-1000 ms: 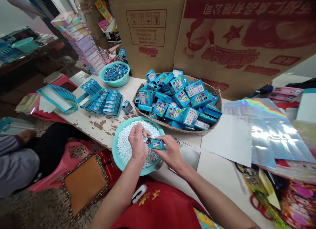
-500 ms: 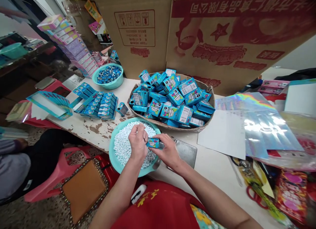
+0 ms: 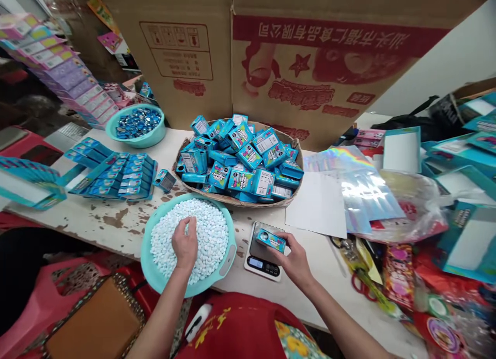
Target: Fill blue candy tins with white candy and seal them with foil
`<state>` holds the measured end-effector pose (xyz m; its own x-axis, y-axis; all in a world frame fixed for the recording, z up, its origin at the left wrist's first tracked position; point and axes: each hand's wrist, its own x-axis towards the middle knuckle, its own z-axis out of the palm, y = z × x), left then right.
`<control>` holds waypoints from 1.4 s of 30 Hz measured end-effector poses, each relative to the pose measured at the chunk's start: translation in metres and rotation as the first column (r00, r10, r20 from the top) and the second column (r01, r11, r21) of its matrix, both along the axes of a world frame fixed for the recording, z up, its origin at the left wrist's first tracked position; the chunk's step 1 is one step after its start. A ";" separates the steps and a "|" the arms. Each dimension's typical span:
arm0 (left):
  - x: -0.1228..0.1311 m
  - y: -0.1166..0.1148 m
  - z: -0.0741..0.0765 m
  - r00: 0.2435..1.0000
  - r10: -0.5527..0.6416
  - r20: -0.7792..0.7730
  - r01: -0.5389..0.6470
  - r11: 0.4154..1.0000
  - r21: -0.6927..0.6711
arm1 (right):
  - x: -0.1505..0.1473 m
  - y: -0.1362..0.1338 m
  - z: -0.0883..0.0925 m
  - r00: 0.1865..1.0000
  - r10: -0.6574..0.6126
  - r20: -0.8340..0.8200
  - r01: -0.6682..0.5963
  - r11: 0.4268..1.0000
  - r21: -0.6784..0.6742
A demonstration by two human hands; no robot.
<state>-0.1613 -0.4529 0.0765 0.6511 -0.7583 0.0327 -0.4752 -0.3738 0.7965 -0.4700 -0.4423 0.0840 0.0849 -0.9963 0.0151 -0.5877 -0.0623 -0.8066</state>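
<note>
My right hand (image 3: 296, 260) grips a small blue candy box (image 3: 271, 240) between thumb and fingers, its round hole facing up. The box is over the plate of a small digital scale (image 3: 256, 266); whether it touches the plate I cannot tell. My left hand (image 3: 185, 245) is over the turquoise bowl (image 3: 149, 261) of white candies (image 3: 211, 224), its fingers curled together. What lies inside those fingers is hidden. Behind the bowl, a cut-down cardboard tray (image 3: 232, 200) is heaped with similar blue boxes (image 3: 242, 178).
Left of the tray are rows of blue boxes (image 3: 135, 175), one loose box (image 3: 165, 180) and a bowl of wrapped pieces (image 3: 139, 124). A large carton (image 3: 217, 100) stands behind. Paper (image 3: 318, 204), shiny bags (image 3: 368, 193) and scissors (image 3: 364, 286) lie right.
My hands have moved apart. The right hand carried the candy box right to over the scale; the left drew back to the candy bowl. The view has shifted right.
</note>
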 end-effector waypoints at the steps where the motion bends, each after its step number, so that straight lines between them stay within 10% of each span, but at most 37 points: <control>1: 0.000 0.001 -0.003 0.999 -0.015 0.032 0.016 1.000 -0.025 | -0.004 0.003 -0.011 1.000 -0.015 -0.007 0.015 1.000 -0.006; 6: 0.012 0.004 0.002 0.997 -0.067 0.043 0.070 0.995 -0.075 | -0.013 0.007 -0.036 0.998 0.025 -0.051 -0.028 0.997 -0.073; 12: 0.031 0.013 0.003 0.992 0.042 -0.115 -0.045 0.999 -0.022 | -0.012 -0.073 0.019 0.964 0.109 -0.242 -0.207 0.880 -0.428; 17: 0.027 0.014 0.001 0.972 0.059 -0.226 -0.080 0.993 -0.083 | 0.010 -0.181 0.044 0.670 0.418 -0.614 -0.646 0.735 -0.205; 21: 0.027 0.020 0.003 0.968 0.066 -0.240 -0.089 0.992 -0.085 | 0.026 -0.212 0.038 0.499 0.491 -0.714 -0.749 0.659 -0.071; 27: 0.033 0.026 -0.010 0.933 -0.126 0.337 0.130 0.991 0.011 | 0.019 -0.199 0.050 0.582 0.390 -0.714 -0.705 0.680 -0.204; 33: 0.027 0.018 -0.035 0.840 -0.238 0.487 0.162 0.968 0.193 | -0.013 -0.152 0.087 0.911 0.178 -0.372 -0.329 0.857 -0.396; 37: 0.020 0.012 -0.035 0.844 -0.271 0.463 0.160 0.951 0.266 | -0.004 -0.093 0.088 0.985 0.050 0.162 -0.030 0.992 -0.123; 42: 0.011 0.005 -0.030 0.804 -0.315 0.505 0.146 0.927 0.346 | 0.029 -0.039 0.069 0.833 -0.078 0.548 -0.102 0.951 0.291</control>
<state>-0.1503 -0.4481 0.0466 0.3936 -0.9146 0.0921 -0.8960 -0.3593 0.2611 -0.4413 -0.4811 0.1529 0.1640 -0.9589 -0.2314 -0.0444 0.2272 -0.9728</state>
